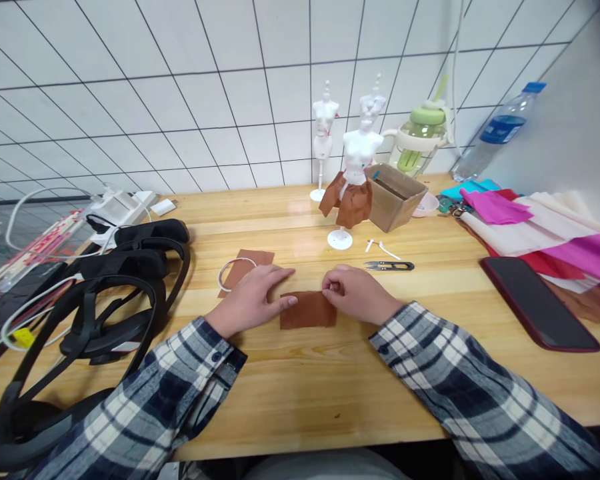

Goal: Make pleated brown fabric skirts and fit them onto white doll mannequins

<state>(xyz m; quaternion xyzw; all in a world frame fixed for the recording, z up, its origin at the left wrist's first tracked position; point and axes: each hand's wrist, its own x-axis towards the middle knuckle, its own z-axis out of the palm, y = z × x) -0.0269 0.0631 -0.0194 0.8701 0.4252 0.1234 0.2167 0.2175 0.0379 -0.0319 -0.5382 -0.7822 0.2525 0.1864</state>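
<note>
A rectangular piece of brown fabric (pixel 308 312) lies flat on the wooden table between my hands. My left hand (pixel 254 299) is open, its fingers stretched over the table and its thumb resting on the fabric's upper left corner. At the upper right corner, the curled fingers of my right hand (pixel 355 293) pinch the fabric's edge; whether they also hold a pin or needle cannot be seen. Beyond my left hand lies a second brown fabric piece (pixel 260 259), with a white ring (pixel 221 273) partly on it. Thread snips (pixel 395 265) lie beyond my right hand.
Two small white mannequins (pixel 362 150) (pixel 325 117) stand at the back, one draped in brown fabric, beside a cardboard box (pixel 393 200). Black headsets (pixel 125 300) and cables crowd the left. A phone (pixel 540 303), coloured fabrics (pixel 575 220) and bottles are on the right.
</note>
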